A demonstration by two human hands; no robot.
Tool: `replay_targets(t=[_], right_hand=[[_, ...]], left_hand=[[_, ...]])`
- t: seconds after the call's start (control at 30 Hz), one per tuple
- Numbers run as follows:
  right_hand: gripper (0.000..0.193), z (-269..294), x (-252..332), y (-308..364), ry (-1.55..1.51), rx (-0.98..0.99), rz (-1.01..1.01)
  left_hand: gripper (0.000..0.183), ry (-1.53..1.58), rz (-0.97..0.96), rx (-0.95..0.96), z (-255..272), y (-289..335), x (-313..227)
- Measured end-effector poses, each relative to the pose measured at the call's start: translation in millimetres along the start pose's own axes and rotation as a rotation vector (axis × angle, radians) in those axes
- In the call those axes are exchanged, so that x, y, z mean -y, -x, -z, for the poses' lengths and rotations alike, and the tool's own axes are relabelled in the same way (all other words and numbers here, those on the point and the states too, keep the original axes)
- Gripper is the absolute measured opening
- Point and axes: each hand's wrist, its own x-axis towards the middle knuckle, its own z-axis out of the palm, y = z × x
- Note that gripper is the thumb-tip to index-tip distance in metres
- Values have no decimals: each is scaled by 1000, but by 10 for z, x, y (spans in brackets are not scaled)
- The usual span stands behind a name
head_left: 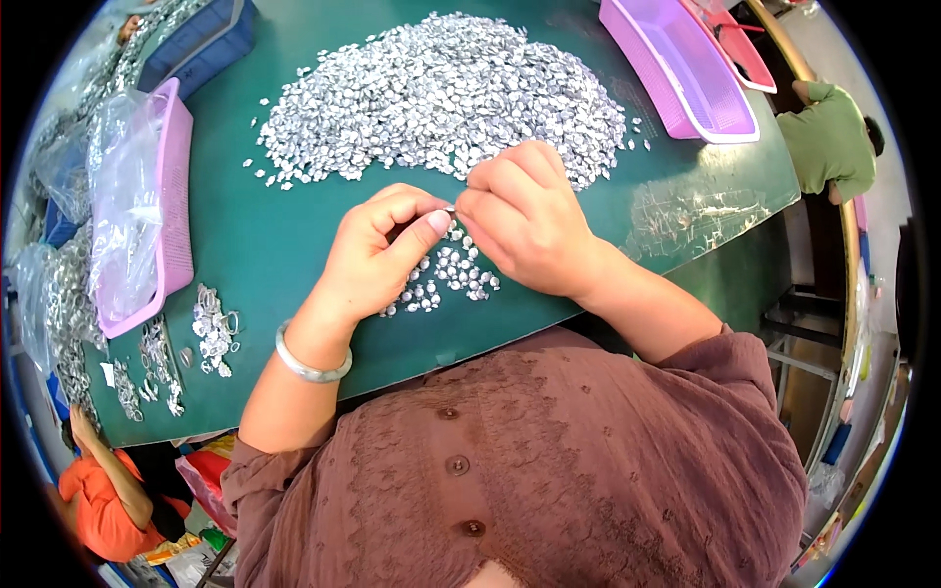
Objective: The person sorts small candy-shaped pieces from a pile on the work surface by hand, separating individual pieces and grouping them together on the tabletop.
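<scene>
Pile of small silver pcs, ref. for all positions, sits on green counter. L hand: near side of pile, w/ thumb & index fingers clamped on small metal pc, located just off pile's near edge. R hand: overlaps pile's near edge in view, adj. to same pc; fingers curled together, tips partly hidden, cannot tell if they also grip it. Loose silver pcs lie near side of pile, btwn & below hands. L of pile: pink basket w/ clear plastic bag. Far L of pile, beyond that basket: blue crate. Near-L of pile: bunch of silver chain parts. R of pile: purple basket, w/ red tray just beyond.
</scene>
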Motion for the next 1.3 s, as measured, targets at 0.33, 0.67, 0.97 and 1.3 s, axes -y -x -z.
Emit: replay_targets(t=[0.33, 0.67, 0.97, 1.3], right_hand=[[18, -42, 136, -54, -294, -93, -246], [15, -73, 139, -1, -398, -75, -333], [13, -62, 157, 5, -471, -63, -398], [9, -76, 163, 18, -528, -65, -446]], left_hand=[[12, 235, 57, 1, 86, 10, -12], [14, 248, 65, 35, 102, 7, -8], [14, 311, 131, 43, 103, 16, -41], [19, 354, 138, 51, 99, 20, -7]])
